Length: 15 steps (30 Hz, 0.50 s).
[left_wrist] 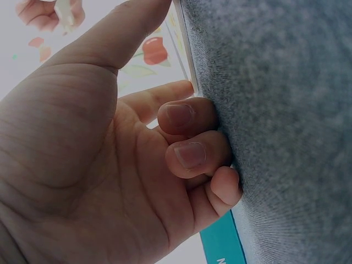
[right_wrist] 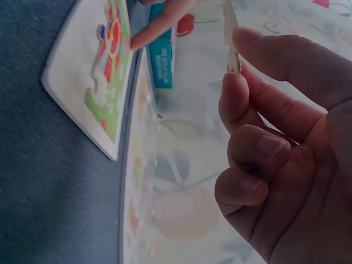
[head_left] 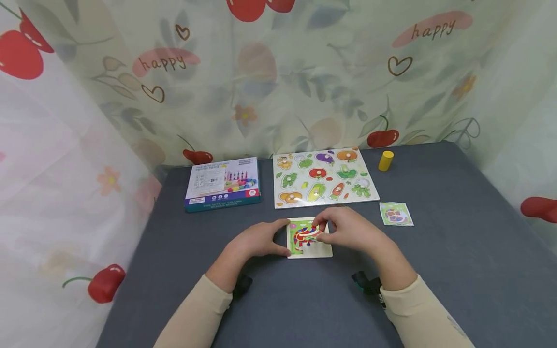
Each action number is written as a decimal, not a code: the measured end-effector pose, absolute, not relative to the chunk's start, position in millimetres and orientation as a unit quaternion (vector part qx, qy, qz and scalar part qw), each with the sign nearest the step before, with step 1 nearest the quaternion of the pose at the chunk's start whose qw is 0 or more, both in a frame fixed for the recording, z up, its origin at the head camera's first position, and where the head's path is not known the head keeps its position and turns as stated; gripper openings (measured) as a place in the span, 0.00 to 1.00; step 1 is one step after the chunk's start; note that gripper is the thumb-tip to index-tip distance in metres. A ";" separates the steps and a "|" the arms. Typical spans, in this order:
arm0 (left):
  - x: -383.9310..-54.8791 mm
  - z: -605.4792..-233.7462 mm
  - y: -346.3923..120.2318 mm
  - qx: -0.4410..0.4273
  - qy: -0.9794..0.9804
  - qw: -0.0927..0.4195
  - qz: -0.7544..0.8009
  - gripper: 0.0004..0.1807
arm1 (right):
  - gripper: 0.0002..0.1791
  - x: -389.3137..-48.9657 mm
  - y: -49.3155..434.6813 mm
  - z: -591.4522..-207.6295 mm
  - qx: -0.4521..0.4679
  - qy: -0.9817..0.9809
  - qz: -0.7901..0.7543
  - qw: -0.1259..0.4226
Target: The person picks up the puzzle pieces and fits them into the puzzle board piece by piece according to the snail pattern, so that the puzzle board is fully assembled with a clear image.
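Observation:
A small wooden jigsaw puzzle board [head_left: 321, 251] with a colourful, partly filled picture lies on the dark table. My left hand [head_left: 260, 238] holds its left side, index finger at the far corner and thumb at the near one. In the left wrist view, the other fingers [left_wrist: 190, 155] curl down against the tablecloth. Over the board's right part, my right hand [head_left: 351, 231] pinches a thin puzzle piece [right_wrist: 231, 44] between thumb and index finger. That piece appears edge-on in the right wrist view, raised off the board; its printed face is hard to make out there.
Behind the board lies a vegetable peg puzzle [head_left: 304, 188], with a boxed bead set [head_left: 223, 186] to its left. A yellow cylinder [head_left: 386, 161] stands at the back right. Nearer on the right is a small picture card [head_left: 396, 214]. A printed curtain [head_left: 278, 96] hangs behind the table.

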<state>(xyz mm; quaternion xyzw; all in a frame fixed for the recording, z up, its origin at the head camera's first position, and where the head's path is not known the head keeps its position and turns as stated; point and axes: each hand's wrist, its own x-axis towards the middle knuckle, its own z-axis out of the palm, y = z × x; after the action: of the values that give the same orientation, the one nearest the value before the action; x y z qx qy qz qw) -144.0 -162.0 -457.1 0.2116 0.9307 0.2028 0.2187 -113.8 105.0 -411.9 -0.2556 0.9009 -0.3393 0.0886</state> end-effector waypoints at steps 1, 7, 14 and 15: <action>-144.0 -456.9 -162.1 0.212 0.931 0.219 0.204 0.49 | 0.12 -114.1 103.9 -413.6 -0.257 0.900 -0.339 0.095; -143.3 -457.5 -162.7 0.216 0.929 0.221 0.205 0.50 | 0.11 -116.6 99.2 -426.4 -0.250 0.899 -0.335 0.130; -143.9 -456.4 -162.5 0.216 0.929 0.219 0.207 0.49 | 0.10 -120.2 94.7 -438.3 -0.252 0.901 -0.326 0.134; -144.1 -456.2 -162.3 0.216 0.929 0.219 0.208 0.49 | 0.10 -120.8 94.3 -439.9 -0.252 0.902 -0.324 0.133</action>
<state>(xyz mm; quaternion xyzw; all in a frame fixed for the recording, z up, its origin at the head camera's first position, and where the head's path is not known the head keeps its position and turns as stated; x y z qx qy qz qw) -144.1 -162.3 -456.2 0.2160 0.9286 0.2077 0.2191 -120.8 94.3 -439.9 -0.2522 0.9019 -0.3244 0.1334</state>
